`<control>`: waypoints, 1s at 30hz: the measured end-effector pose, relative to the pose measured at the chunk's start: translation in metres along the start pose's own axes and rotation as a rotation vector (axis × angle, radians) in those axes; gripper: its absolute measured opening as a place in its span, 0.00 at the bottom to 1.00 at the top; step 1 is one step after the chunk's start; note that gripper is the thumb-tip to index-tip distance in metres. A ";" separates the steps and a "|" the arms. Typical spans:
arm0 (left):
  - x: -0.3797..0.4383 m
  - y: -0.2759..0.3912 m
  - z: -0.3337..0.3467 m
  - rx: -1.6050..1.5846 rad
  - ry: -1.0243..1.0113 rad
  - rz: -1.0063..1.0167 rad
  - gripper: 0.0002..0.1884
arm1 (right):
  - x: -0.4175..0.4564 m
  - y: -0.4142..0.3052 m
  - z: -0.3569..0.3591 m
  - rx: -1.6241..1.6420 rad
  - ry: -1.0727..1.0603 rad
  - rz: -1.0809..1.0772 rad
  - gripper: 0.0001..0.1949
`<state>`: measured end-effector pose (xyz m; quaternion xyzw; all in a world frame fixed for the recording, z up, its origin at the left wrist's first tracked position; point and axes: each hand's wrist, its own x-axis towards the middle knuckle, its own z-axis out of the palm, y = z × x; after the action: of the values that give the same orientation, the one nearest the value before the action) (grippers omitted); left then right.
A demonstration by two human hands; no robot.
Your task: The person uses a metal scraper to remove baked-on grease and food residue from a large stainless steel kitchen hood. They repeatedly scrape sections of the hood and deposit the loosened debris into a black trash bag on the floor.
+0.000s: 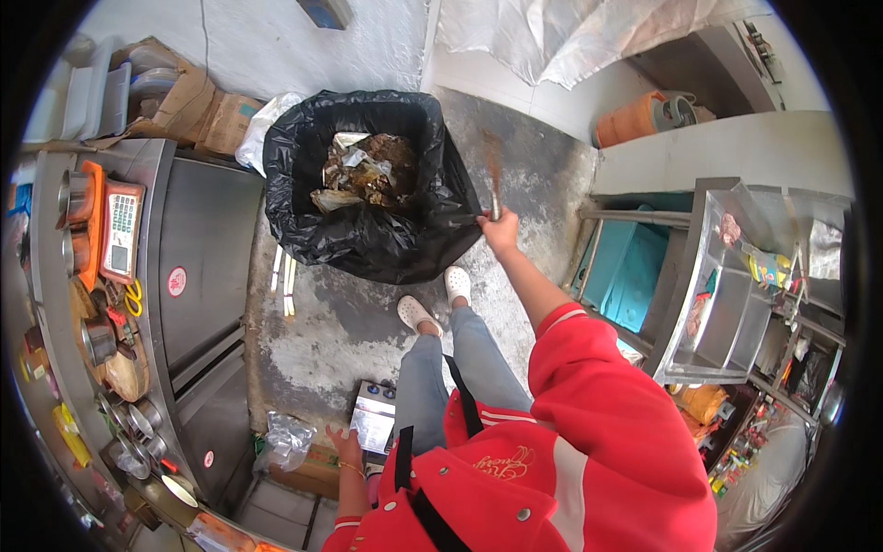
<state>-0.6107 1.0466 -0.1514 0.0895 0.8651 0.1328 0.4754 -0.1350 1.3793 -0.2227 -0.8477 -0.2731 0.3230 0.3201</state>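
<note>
A large bin lined with a black plastic bag [369, 252] stands on the floor ahead of me, with brown waste and crumpled wrappers [369, 169] inside. My right hand [501, 229] is closed around the silver handle of what looks like a brush [494, 172]; its brown end is blurred and points away from me. The fingers of that hand also meet the bag's right edge, which is drawn out to a point there. Down by my left side, my left hand [347, 447] is empty with its fingers apart.
At left, a steel counter [207, 255] carries a scale [123, 231], yellow-handled scissors [133, 297] and steel pots. Plastic tubs and a cardboard box [231, 123] sit behind it. On the right are a steel sink [731, 317], a teal bin [631, 269] and an orange gas cylinder [629, 123].
</note>
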 end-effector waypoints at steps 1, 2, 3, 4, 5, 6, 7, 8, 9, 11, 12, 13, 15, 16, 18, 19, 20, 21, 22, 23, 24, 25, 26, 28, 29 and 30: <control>-0.018 0.022 0.000 0.000 -0.011 -0.019 0.45 | 0.004 0.025 -0.006 -0.068 0.076 0.006 0.07; -0.029 0.032 -0.002 -0.001 -0.012 -0.042 0.45 | 0.004 0.042 -0.012 -0.217 0.190 0.025 0.07; -0.025 0.029 -0.006 0.063 0.004 -0.045 0.45 | 0.007 0.070 -0.018 -0.274 0.259 0.053 0.09; -0.019 0.024 -0.009 0.120 0.026 -0.048 0.45 | 0.003 0.085 -0.026 -0.329 0.258 0.109 0.09; -0.014 0.020 -0.012 0.178 0.046 -0.049 0.45 | -0.003 0.100 -0.033 -0.384 0.258 0.165 0.10; -0.030 0.044 -0.005 0.153 0.028 -0.070 0.45 | -0.010 0.107 -0.036 -0.380 0.240 0.176 0.10; -0.011 0.030 -0.015 0.213 0.019 -0.002 0.46 | -0.021 0.105 -0.043 -0.373 0.217 0.192 0.09; 0.022 -0.002 -0.030 0.275 0.010 0.069 0.47 | -0.030 0.103 -0.051 -0.363 0.195 0.208 0.09; 0.045 -0.016 -0.038 0.336 -0.005 0.143 0.47 | -0.039 0.101 -0.055 -0.324 0.160 0.174 0.12; 0.056 0.004 -0.035 0.331 -0.037 0.265 0.46 | -0.049 0.102 -0.050 -0.262 0.176 0.029 0.15; 0.060 0.019 -0.035 0.389 -0.067 0.308 0.45 | -0.054 0.092 -0.046 -0.135 0.139 -0.021 0.15; 0.061 0.036 -0.034 0.449 -0.096 0.349 0.45 | -0.058 0.078 -0.040 -0.009 0.105 -0.072 0.16; 0.004 0.107 -0.003 0.349 -0.186 0.296 0.45 | -0.063 0.059 -0.020 0.078 -0.104 0.048 0.16; 0.002 0.124 0.001 0.391 -0.219 0.320 0.45 | -0.064 0.064 0.002 0.000 -0.086 0.017 0.15; -0.008 0.147 0.009 0.514 -0.237 0.361 0.44 | -0.062 0.073 0.047 0.012 -0.255 0.274 0.16; -0.012 0.155 0.011 0.554 -0.226 0.329 0.44 | -0.063 0.082 0.068 0.012 -0.335 0.398 0.17; -0.015 0.162 0.012 0.592 -0.211 0.295 0.44 | -0.068 0.092 0.080 0.054 -0.362 0.489 0.18; -0.019 0.168 0.014 0.623 -0.199 0.258 0.44 | -0.072 0.099 0.088 0.090 -0.388 0.575 0.19; -0.026 0.174 0.016 0.664 -0.159 0.221 0.44 | -0.078 0.104 0.094 0.122 -0.425 0.654 0.20; -0.031 0.180 0.019 0.675 -0.156 0.224 0.44 | -0.085 0.114 0.096 0.132 -0.370 0.681 0.20; -0.036 0.184 0.021 0.676 -0.152 0.228 0.44 | -0.092 0.124 0.097 0.136 -0.318 0.699 0.21; -0.039 0.191 0.026 0.675 -0.161 0.243 0.44 | -0.095 0.136 0.093 0.141 -0.251 0.711 0.22; -0.041 0.198 0.029 0.697 -0.147 0.246 0.44 | -0.097 0.150 0.088 0.130 -0.203 0.697 0.22; -0.038 0.201 0.039 0.691 -0.123 0.239 0.43 | -0.092 0.180 0.051 0.080 -0.156 0.581 0.23; -0.039 0.199 0.045 0.682 -0.118 0.238 0.43 | -0.089 0.200 0.025 0.055 -0.149 0.537 0.24; -0.042 0.198 0.054 0.668 -0.119 0.250 0.42 | -0.086 0.219 -0.002 0.031 -0.134 0.494 0.25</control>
<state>-0.5374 1.2301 -0.0836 0.3526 0.8140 -0.1057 0.4493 -0.1331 1.1794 -0.3471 -0.8604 -0.0732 0.4512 0.2255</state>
